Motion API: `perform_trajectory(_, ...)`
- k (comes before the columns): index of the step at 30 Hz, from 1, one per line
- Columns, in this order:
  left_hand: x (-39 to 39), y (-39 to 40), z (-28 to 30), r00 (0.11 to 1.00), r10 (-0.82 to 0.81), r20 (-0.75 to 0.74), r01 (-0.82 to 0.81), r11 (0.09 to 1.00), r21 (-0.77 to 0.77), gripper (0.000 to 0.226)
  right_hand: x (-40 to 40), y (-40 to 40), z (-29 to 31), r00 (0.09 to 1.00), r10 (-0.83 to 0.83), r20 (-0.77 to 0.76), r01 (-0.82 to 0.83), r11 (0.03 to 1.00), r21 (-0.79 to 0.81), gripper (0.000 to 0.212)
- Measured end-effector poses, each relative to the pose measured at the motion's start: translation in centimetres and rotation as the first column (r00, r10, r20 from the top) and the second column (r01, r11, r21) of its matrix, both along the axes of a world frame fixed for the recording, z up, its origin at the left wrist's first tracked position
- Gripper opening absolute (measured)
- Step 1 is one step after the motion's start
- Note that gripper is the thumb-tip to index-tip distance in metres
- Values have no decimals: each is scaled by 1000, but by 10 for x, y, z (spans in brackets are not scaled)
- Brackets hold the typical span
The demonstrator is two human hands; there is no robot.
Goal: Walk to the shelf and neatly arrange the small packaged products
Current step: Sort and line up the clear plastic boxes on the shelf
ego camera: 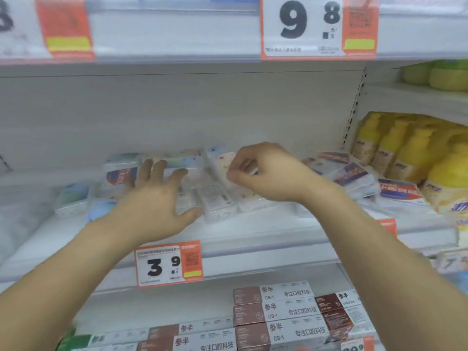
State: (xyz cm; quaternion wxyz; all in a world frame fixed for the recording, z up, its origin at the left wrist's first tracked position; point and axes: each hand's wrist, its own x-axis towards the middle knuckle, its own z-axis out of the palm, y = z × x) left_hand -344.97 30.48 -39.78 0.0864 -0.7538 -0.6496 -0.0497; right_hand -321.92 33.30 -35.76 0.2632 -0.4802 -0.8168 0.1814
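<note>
Several small clear-wrapped packages [215, 198] lie in a loose cluster on the middle white shelf [253, 229]. My left hand [157, 196] is spread flat, fingers straight, resting on the packages at the left of the cluster. My right hand [266, 173] pinches the edge of one small tilted package [217, 160] at the back of the cluster, fingers curled round it. More packages with red and blue labels [354, 173] are piled to the right. The image is blurred, so the labels are unreadable.
Yellow bottles [405, 158] stand at the right end of the shelf. A 3.9 price tag [168, 264] hangs on the shelf's front edge. Brown and white boxes [278, 312] fill the shelf below. A 9.8 price tag [316, 26] hangs above.
</note>
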Motion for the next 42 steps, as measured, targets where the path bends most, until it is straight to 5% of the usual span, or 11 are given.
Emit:
perform_trajectory(4, -46, -7, -15, 999, -28, 31, 32, 990, -138, 104, -53, 7, -18, 980, 134, 150, -130, 991, -39, 71)
perform_trajectory(7, -65, -20, -28, 957, -118, 265, 136, 989, -49, 90, -84, 9, -31, 944, 212, 252, -192, 976, -102, 92)
perform_trajectory(10, -82, -28, -35, 887, -84, 454, 103, 995, -17, 84, -108, 4, -48, 891, 178, 419, -147, 984, -105, 94)
perform_trajectory(13, -104, -32, -32, 893, -80, 444, 77, 997, 24, 87, -118, 1, -50, 902, 95, 421, -92, 995, -27, 82)
perform_trajectory(17, -120, -5, -4, 749, -7, 662, -52, 996, 70, 35, -123, 9, -39, 912, 149, 382, -123, 988, -92, 78)
perform_trajectory(25, -146, 112, 2, 884, 352, 308, -206, 884, -420, 67, -120, 15, -21, 935, 167, 312, -100, 971, -218, 79)
perform_trajectory(29, -140, 116, -1, 870, 338, 360, -242, 927, -285, 87, -108, 44, -17, 991, -117, -67, 114, 993, -38, 49)
perform_trajectory(31, -142, 118, -6, 836, 350, 422, -272, 933, -234, 97, -97, 65, -22, 953, -301, 32, 300, 953, 42, 61)
perform_trajectory(36, -140, 115, -2, 769, 215, 602, -302, 952, 45, 62, -80, 101, -38, 945, -298, 132, 324, 901, -289, 109)
perform_trajectory(38, -132, 106, 8, 622, 124, 773, -355, 925, 138, 33, -84, 106, -40, 960, -255, 115, 273, 942, -193, 97)
perform_trajectory(42, -104, 87, 32, 5, -13, 1000, -283, 959, 14, 35, -92, 101, -36, 994, -101, 46, 106, 986, -130, 68)
